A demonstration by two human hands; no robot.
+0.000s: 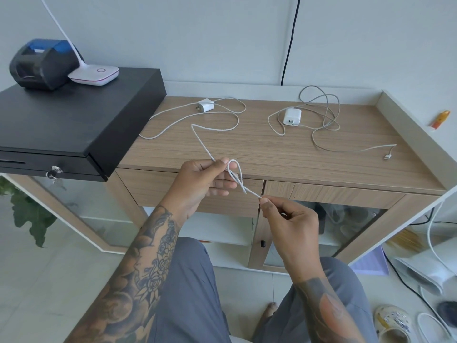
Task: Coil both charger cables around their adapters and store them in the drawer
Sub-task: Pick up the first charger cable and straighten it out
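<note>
We count two adapters (204,105) (292,117) on the bench (272,154); both hands (202,180) (288,219) pinch one cable (200,142)

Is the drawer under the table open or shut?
Shut. The drawer front sits flush under the wooden table edge, with no gap showing, and both chargers lie on top.

You have one wide-angle view, worn on your head, looking forward and steeply down over the wooden desk (272,149) toward the wall behind it. It sits close above your forearms and lap, with the floor at both lower edges. No second view overlaps it, and straight lines bow near the frame's edges.
</note>
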